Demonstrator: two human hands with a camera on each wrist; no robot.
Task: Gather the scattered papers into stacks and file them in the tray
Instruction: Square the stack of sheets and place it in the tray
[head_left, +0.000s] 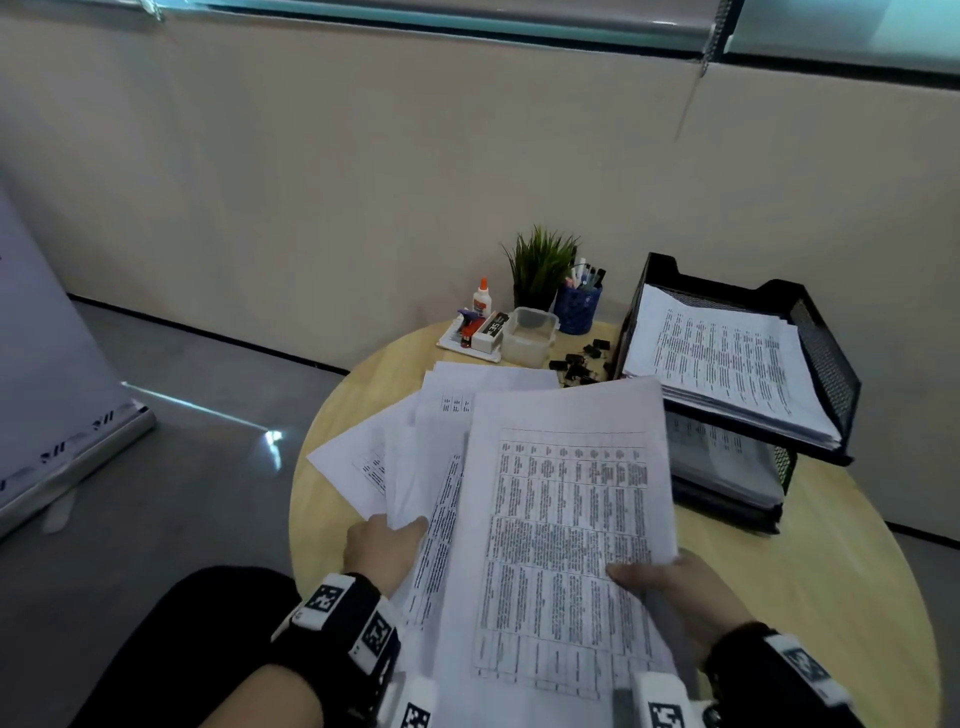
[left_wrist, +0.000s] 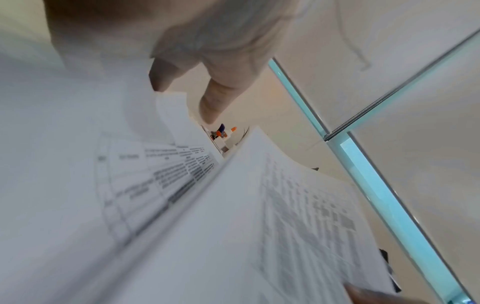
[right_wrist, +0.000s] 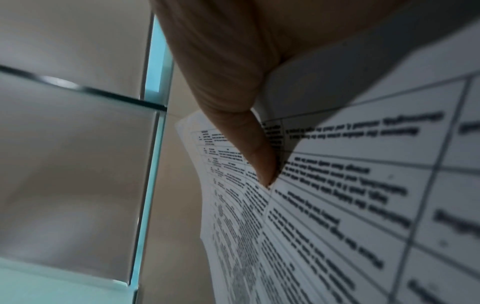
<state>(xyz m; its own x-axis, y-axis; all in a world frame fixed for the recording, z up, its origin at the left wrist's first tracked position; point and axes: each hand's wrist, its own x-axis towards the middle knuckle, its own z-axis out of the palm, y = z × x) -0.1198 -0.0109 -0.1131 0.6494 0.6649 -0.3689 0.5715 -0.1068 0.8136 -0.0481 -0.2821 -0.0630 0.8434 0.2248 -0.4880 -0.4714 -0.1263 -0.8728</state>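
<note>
White papers held above the round table, near the tray; right hand pinches the top stack, left hand grips fanned sheets. Left wrist: fingers on loose edges. Right wrist: thumb pressing paper. Light, floppy, slippery; best gripped at the edges, both sides.

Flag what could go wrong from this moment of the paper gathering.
The right hand pinches only the edge of the top stack, so sheets may slide out. The left hand holds fanned, misaligned papers that could spill when squared. The tray top tier already looks full, so filing there may push sheets off.
</note>
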